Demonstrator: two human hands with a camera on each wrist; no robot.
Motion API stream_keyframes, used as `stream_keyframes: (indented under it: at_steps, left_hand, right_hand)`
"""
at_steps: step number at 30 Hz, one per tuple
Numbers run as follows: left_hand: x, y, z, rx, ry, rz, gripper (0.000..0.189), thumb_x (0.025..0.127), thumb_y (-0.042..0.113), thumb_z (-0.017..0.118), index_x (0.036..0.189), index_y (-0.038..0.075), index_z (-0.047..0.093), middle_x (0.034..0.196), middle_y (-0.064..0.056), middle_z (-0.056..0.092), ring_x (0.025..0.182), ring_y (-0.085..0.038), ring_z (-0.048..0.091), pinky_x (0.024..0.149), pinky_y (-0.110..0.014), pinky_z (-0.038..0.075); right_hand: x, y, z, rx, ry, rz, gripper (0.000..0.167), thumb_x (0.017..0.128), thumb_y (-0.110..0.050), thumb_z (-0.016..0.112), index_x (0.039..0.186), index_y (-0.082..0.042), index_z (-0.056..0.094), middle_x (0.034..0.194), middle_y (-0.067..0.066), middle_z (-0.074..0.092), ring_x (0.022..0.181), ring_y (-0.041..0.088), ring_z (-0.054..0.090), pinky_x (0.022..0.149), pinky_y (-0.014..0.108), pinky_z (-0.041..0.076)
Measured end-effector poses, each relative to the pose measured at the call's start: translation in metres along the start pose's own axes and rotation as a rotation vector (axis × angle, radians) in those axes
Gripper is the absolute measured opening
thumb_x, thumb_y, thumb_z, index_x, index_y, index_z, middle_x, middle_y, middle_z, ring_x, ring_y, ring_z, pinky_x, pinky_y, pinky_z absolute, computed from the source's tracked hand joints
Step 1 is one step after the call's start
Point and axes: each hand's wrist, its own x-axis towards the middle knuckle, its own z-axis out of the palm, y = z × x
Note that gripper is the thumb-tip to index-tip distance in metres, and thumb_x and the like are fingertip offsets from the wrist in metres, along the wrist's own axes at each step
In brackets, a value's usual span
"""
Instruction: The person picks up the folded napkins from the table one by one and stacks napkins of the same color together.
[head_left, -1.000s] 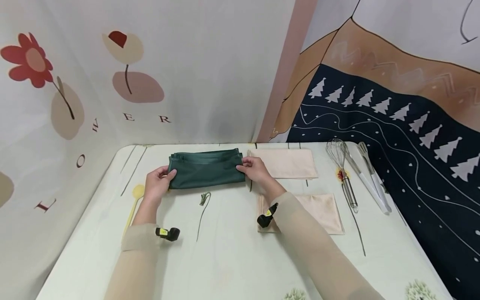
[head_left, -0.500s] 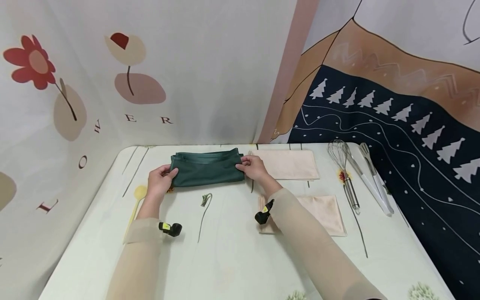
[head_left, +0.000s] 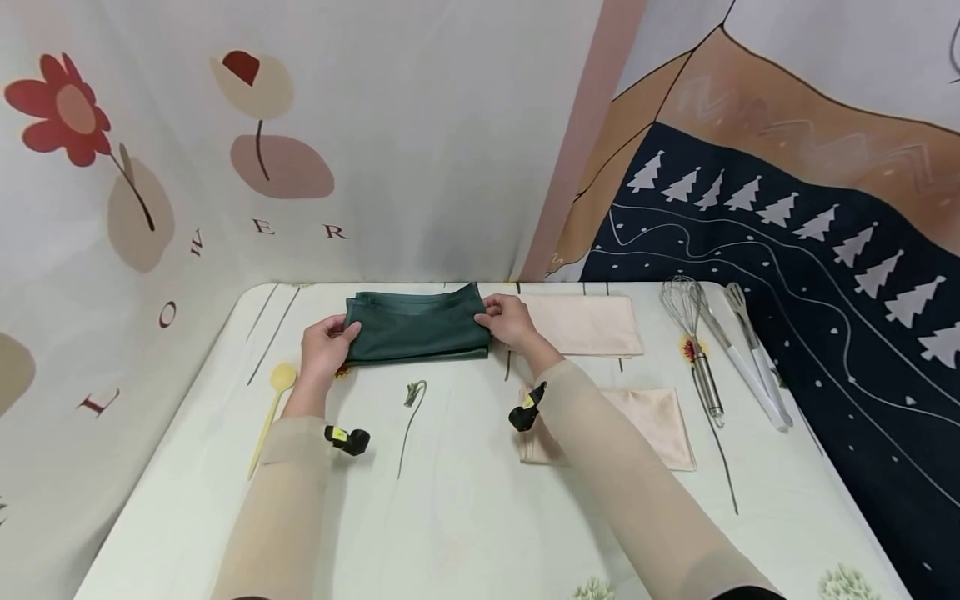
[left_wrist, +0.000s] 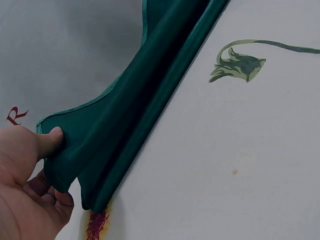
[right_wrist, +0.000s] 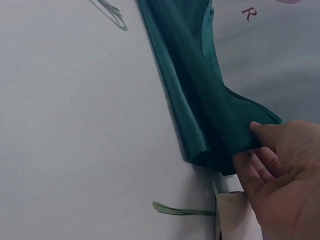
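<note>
A dark green folded cloth (head_left: 416, 329) lies at the back of the table, its upper layer lifted at both ends. My left hand (head_left: 324, 350) pinches the left end between thumb and fingers. At the right end, my right hand (head_left: 512, 323) grips the same layer in a like pinch. In the left wrist view the thumb of the left hand (left_wrist: 30, 175) presses on top of the green cloth (left_wrist: 135, 100), with fingers beneath. The right wrist view has the right hand (right_wrist: 280, 165) holding the other end of the green cloth (right_wrist: 200, 95).
Two folded pale pink cloths lie to the right, one at the back (head_left: 581, 325) and one nearer (head_left: 648, 425). A whisk (head_left: 693, 350), tongs (head_left: 742, 367) and another metal-headed utensil (head_left: 757, 358) lie beyond. A yellow spoon (head_left: 282, 377) is left of the left hand.
Both hands keep hold of the green cloth. Its held layer has tipped back toward the wall, and the lower fold now shows along the front edge. The head view has shifted slightly.
</note>
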Motion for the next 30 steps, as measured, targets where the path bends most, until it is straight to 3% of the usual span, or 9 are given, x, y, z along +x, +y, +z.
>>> stream_keyframes:
  at_steps: [7, 13, 18, 25, 30]
  left_hand:
    - [0.002, 0.0, 0.003, 0.004, 0.015, -0.009, 0.042, 0.103, 0.027, 0.062, 0.136, 0.002, 0.062, 0.131, -0.02, 0.06, 0.121, -0.03, 0.055, 0.1, -0.04, 0.047]
    - [0.004, -0.003, 0.002, 0.056, 0.03, 0.016, 0.041, 0.102, 0.023, 0.063, 0.136, 0.0, 0.062, 0.13, -0.022, 0.062, 0.119, -0.033, 0.057, 0.099, -0.043, 0.049]
    - [0.004, -0.004, 0.002, 0.126, 0.076, 0.089, 0.039, 0.102, 0.019, 0.063, 0.134, -0.002, 0.063, 0.122, -0.024, 0.063, 0.112, -0.034, 0.059, 0.093, -0.044, 0.05]
    - [-0.002, 0.001, 0.01, 0.133, 0.228, 0.231, 0.034, 0.102, 0.017, 0.061, 0.129, -0.005, 0.065, 0.116, -0.021, 0.062, 0.107, -0.034, 0.06, 0.09, -0.041, 0.05]
    - [-0.015, 0.005, 0.024, 0.109, 0.231, 0.321, 0.028, 0.101, 0.014, 0.063, 0.12, -0.005, 0.069, 0.107, -0.017, 0.064, 0.099, -0.03, 0.061, 0.084, -0.035, 0.047]
  right_hand:
    - [-0.002, 0.0, -0.002, -0.002, -0.057, 0.005, 0.027, 0.098, -0.013, 0.068, 0.124, -0.003, 0.065, 0.095, 0.005, 0.061, 0.08, 0.019, 0.058, 0.073, 0.03, 0.05]
    - [-0.004, 0.001, -0.004, -0.032, -0.058, 0.003, 0.03, 0.098, -0.016, 0.069, 0.125, -0.002, 0.065, 0.102, 0.008, 0.066, 0.086, 0.02, 0.064, 0.076, 0.03, 0.054]
    - [-0.009, 0.0, -0.007, -0.033, -0.047, 0.0, 0.032, 0.099, -0.022, 0.068, 0.125, -0.003, 0.065, 0.109, 0.011, 0.069, 0.094, 0.023, 0.067, 0.078, 0.033, 0.055]
    - [-0.021, -0.001, -0.015, -0.002, -0.029, -0.006, 0.032, 0.1, -0.027, 0.067, 0.126, -0.007, 0.064, 0.115, 0.011, 0.068, 0.1, 0.025, 0.067, 0.083, 0.037, 0.055]
    - [-0.031, 0.005, -0.021, 0.028, -0.026, -0.028, 0.037, 0.1, -0.027, 0.066, 0.129, -0.005, 0.063, 0.117, 0.011, 0.068, 0.103, 0.025, 0.066, 0.085, 0.037, 0.056]
